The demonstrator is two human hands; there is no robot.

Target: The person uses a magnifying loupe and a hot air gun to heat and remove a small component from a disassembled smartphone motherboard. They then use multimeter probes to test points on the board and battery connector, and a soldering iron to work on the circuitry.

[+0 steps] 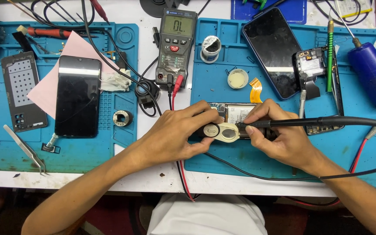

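looks like the inspection/probing step: left hand fingers pinched on a cream plastic folding loupe, right hand fingers clamped on a black corded probe, tip at the loupe. the opened phone board sits just beyond both fingertips. next needs a steady tip, i'd say.

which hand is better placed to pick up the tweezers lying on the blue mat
Left. The tweezers lie at the far left of the blue mat, on the left hand side; the right hand holds a corded probe.
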